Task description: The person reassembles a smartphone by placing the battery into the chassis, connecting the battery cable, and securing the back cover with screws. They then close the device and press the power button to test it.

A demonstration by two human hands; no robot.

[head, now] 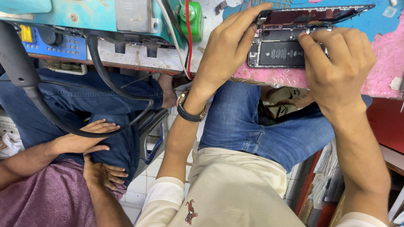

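Worn pink-and-blue workbench (pixel 381 71) — opened smartphone (pixel 280 52) is pinched at its lifted screen (pixel 315 14) by left hand (pixel 225 52); right hand (pixel 336 59) fingertips are pressed inside it.

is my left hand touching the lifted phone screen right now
Touching. The head view shows the left hand with its fingertips pressed on the end of the lifted phone screen, propping it open above the opened phone body; no gap shows between them.

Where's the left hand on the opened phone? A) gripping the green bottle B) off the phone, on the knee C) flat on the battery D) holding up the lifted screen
D: the left hand has its fingers on the edge of the lifted screen, propping it above the phone; the right hand works at the body.
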